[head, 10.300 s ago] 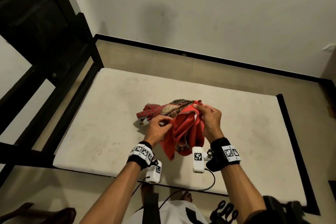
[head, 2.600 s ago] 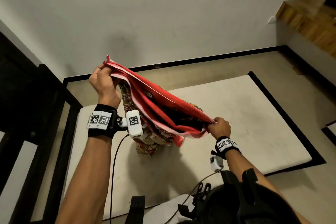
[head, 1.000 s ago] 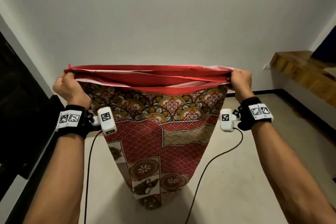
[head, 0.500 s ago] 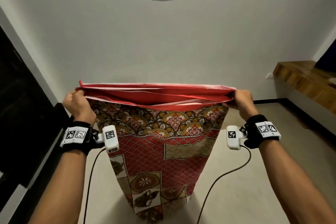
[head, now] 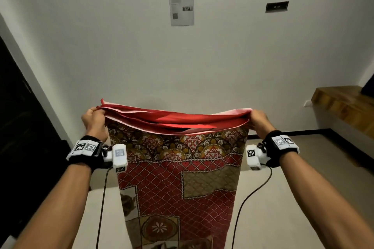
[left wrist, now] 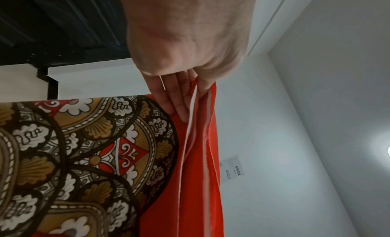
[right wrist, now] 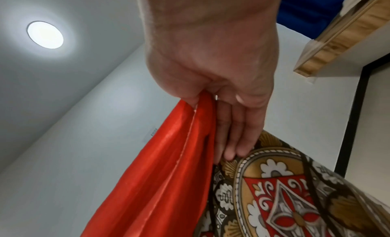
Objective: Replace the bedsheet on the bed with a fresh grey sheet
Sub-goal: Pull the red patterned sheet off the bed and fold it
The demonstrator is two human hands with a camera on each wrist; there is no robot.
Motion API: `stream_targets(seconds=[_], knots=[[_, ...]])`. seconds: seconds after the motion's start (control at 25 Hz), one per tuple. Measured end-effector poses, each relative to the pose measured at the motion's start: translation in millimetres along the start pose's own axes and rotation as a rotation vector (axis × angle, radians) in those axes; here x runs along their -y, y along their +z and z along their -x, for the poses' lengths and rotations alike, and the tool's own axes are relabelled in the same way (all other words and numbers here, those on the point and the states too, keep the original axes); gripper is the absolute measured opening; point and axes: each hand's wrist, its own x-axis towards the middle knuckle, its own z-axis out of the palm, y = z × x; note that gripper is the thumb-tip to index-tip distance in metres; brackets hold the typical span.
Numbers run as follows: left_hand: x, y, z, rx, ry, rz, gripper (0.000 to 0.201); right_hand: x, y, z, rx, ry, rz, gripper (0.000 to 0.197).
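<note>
At the left of the frame, one top corner of the red patterned bedsheet (head: 178, 170) was gripped by the left hand (head: 93, 121), its fingers (left wrist: 179, 97) pressed together round the gathered red edges. The sheet was held stretched across the middle of the frame and hung folded above the bare mattress (head: 273, 208), while its other corner was pinched by the right hand (head: 260, 121) at the right. The old sheet appeared to be mid-fold, so the corners would likely have to be brought together next; no grey sheet was seen.
</note>
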Motion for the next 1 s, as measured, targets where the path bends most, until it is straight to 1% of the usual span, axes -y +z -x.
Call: stream_targets(seconds=[0.04, 0.16, 0.24, 0.32, 0.4, 0.44, 0.52, 0.56, 0.64, 0.72, 0.8, 0.88, 1.0], knots=[[-18.5, 11.8, -4.5, 0.02, 0.03, 0.023, 0.023, 21.6, 4.2, -7.5, 0.007, -0.052, -0.021, 0.026], [-78.6, 37.0, -13.0, 0.043, 0.166, 0.131, 0.024, 89.7, 8.6, -25.3, 0.066, -0.278, -0.098, 0.016], [-116.4, 44.2, -16.7, 0.041, 0.275, 0.174, 0.025, 129.2, 7.1, -30.8, 0.091, -0.399, -0.158, 0.022], [-151.3, 47.1, -17.3, 0.03, 0.345, 0.228, 0.03, 160.8, 1.6, -20.6, 0.067, -0.488, -0.229, 0.03], [-171.3, 45.8, -11.5, 0.043, 0.383, 0.299, 0.032, 175.4, -5.9, -16.9, 0.025, -0.536, -0.285, 0.04], [-175.2, 43.9, -5.6, 0.049, 0.383, 0.349, 0.031, 175.5, -9.1, -15.1, 0.01, -0.544, -0.295, 0.042], [-169.1, 39.3, 5.8, 0.044, 0.353, 0.392, 0.031, 162.4, -12.6, -14.6, -0.032, -0.532, -0.262, 0.038], [-159.8, 35.3, 9.0, 0.031, 0.321, 0.383, 0.031, 151.6, -14.4, -15.5, -0.078, -0.508, -0.221, 0.038], [-132.6, 22.6, 9.6, -0.014, 0.217, 0.336, 0.028, 121.4, -20.4, -17.8, -0.147, -0.423, -0.112, 0.041], [-95.3, 2.9, 11.1, -0.061, 0.108, 0.293, 0.027, 78.6, -27.1, -16.1, -0.138, -0.32, -0.013, 0.037], [-53.2, -21.4, 23.9, -0.127, 0.023, 0.246, 0.025, 30.4, -31.9, 4.6, -0.137, -0.203, 0.106, 0.028], [-8.5, -49.6, 42.9, -0.158, -0.04, 0.16, 0.019, -20.2, -34.5, 32.1, -0.123, -0.102, 0.15, 0.019], [45.4, -93.7, 67.6, -0.176, -0.115, 0.042, 0.014, -89.7, -39.4, 57.8, -0.124, 0.029, 0.198, 0.022]])
